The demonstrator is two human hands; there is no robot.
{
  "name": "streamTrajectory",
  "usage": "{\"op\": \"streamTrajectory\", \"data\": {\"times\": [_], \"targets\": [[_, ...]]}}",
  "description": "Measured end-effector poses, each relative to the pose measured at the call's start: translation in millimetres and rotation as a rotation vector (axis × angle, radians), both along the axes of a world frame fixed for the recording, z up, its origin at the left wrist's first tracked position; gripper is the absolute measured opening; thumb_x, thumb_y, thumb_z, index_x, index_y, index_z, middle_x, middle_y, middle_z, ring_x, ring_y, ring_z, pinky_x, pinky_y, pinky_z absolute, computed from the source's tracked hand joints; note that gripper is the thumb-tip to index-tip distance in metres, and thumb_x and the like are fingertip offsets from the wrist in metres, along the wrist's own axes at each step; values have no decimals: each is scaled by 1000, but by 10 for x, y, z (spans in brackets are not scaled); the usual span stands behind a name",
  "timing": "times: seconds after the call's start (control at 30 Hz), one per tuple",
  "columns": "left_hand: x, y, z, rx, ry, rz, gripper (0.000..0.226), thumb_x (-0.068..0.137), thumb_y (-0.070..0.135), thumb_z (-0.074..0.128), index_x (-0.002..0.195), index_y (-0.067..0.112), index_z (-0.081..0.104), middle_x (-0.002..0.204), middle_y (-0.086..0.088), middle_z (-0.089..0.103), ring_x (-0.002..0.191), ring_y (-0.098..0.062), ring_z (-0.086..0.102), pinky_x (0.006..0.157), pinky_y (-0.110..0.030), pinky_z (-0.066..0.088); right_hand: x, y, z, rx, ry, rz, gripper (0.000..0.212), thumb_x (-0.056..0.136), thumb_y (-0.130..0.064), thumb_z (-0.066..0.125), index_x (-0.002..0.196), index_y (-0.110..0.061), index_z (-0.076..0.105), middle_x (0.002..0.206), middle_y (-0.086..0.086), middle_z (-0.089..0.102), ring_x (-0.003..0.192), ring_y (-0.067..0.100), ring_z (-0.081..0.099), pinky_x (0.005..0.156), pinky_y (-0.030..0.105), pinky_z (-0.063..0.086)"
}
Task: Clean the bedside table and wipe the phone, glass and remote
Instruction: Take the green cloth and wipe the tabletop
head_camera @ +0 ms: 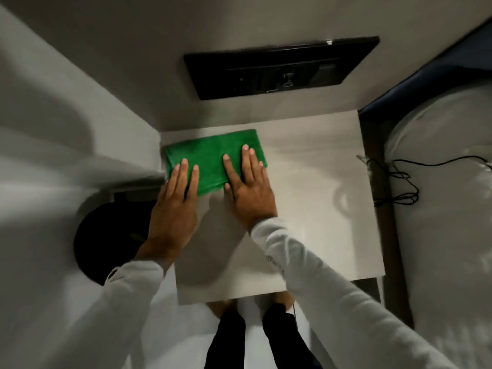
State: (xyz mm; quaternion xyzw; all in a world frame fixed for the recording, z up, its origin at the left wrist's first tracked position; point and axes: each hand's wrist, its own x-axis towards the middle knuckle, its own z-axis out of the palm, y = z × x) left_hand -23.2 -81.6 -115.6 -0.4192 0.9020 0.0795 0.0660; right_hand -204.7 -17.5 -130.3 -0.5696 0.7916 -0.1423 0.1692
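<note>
A folded green cloth [213,155] lies flat at the far left corner of the white bedside table [319,209]. My left hand [175,206] presses flat on the cloth's near left part, fingers stretched out. My right hand [249,185] lies flat on its right part, fingers apart. Neither hand grips anything. No phone, glass or remote shows in this view.
A black panel [279,66] is mounted on the wall above the table. A white pillow [439,209] with a black cable [399,182] lies on the bed at the right. A round black object [106,235] sits low at the left, beside the table.
</note>
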Motion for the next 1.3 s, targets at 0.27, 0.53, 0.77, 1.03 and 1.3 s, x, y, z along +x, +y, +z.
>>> {"op": "streamTrajectory", "data": {"times": [0.27, 0.53, 0.77, 1.03, 1.3], "targets": [[744, 1666, 214, 59, 85, -83, 52, 108, 11, 15, 141, -6, 51, 150, -34, 44, 136, -50, 50, 106, -61, 46, 620, 1684, 178, 115, 8, 62, 57, 102, -47, 48, 153, -25, 42, 166, 15, 26, 155, 30, 23, 122, 49, 29], [-538, 2092, 347, 164, 140, -92, 63, 110, 23, 14, 124, 3, 72, 125, -23, 71, 113, -37, 71, 107, -58, 42, -382, 1723, 264, 152, -6, -210, 67, 96, -31, 39, 154, 3, 30, 164, 15, 27, 153, 30, 26, 125, 51, 23], [-99, 1454, 130, -66, 119, 71, 50, 83, 5, 64, 132, 1, 64, 109, -18, 70, 105, -36, 56, 107, -69, 41, -57, 223, 272, 157, -219, 248, 90, 67, -17, 52, 151, 7, 31, 162, 24, 32, 152, 36, 28, 128, 42, 4], [556, 1215, 475, -83, 30, 22, 51, 87, 16, 52, 135, 0, 61, 119, -18, 70, 112, -36, 67, 105, -64, 44, 469, -6, 658, 48, -231, 284, 84, 74, 1, 60, 154, -4, 32, 163, 21, 32, 153, 34, 26, 128, 50, 14], [-1212, 570, 1818, -241, 359, -336, 53, 108, 32, 40, 158, 13, 34, 163, -19, 35, 152, -33, 33, 121, -60, 26, -966, 1097, 1998, -468, 194, -547, 57, 98, -22, 56, 150, -1, 41, 161, 33, 25, 153, 45, 21, 124, 54, 21]]}}
